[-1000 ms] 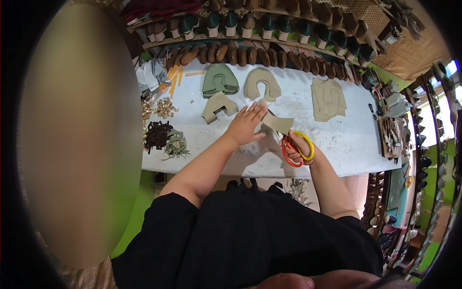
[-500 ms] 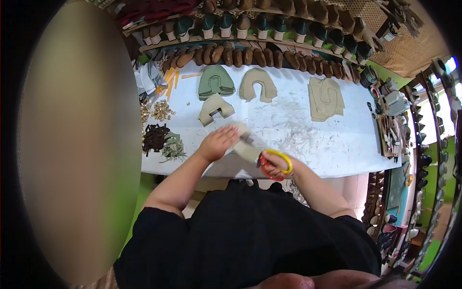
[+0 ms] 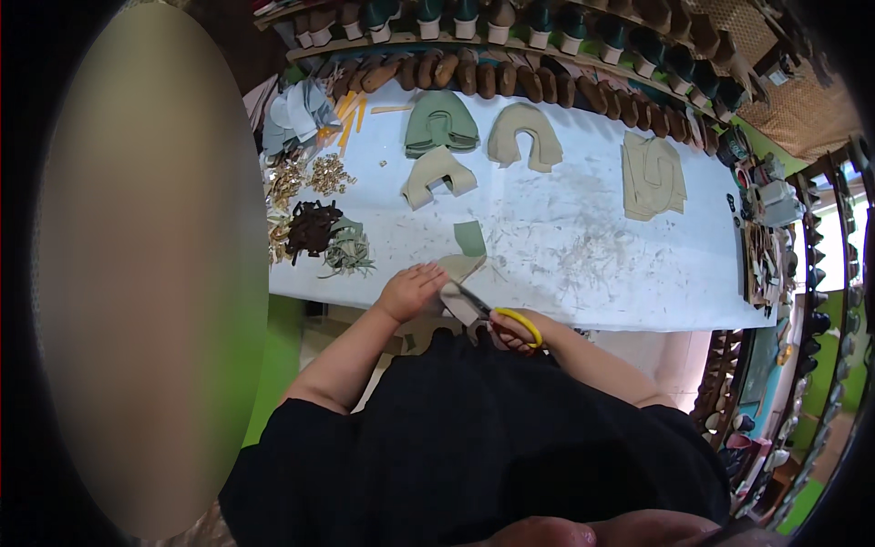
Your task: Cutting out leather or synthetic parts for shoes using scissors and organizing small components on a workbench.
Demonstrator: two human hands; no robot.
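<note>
My left hand [image 3: 412, 290] grips a beige cut piece of material [image 3: 458, 284] at the near edge of the white table [image 3: 583, 255]. My right hand [image 3: 512, 333] holds yellow-handled scissors [image 3: 497, 314], whose blades meet the beige piece. A small green piece [image 3: 470, 238] lies on the table just beyond the beige one. Farther back lie a beige arch-shaped piece [image 3: 438, 176], a stack of green shaped pieces [image 3: 441, 125] and a beige U-shaped stack [image 3: 524, 137].
A tan stack of flat pieces [image 3: 652, 175] lies at the right. Dark straps [image 3: 312, 228], green strips [image 3: 347, 253] and small metal fittings [image 3: 328, 173] sit at the left. Rows of shoe lasts [image 3: 510, 77] line the back shelves. Racks [image 3: 775, 237] stand at the right.
Both hands have drawn back from the table's middle toward its near edge, carrying the beige piece and the scissors along. A green piece now lies exposed on the table.
</note>
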